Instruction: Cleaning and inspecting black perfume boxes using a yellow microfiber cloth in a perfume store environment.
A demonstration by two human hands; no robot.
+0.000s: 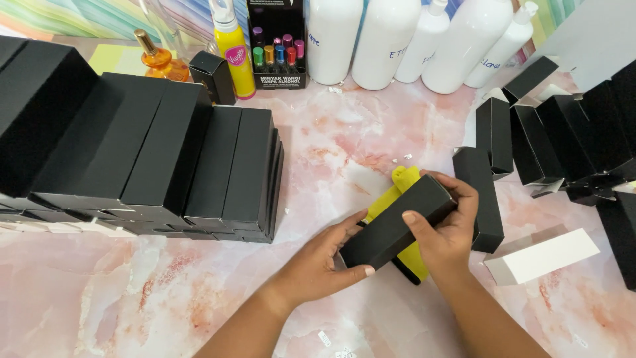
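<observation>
Both hands gripping a slim black box (397, 222), left hand (324, 262) at its lower end, right hand (447, 222) at its upper end; yellow sleeve (397, 189) beneath

pink marbled tabletop (371, 126), rainbow-striped backdrop (79, 16) behind, evenly lit.
</observation>
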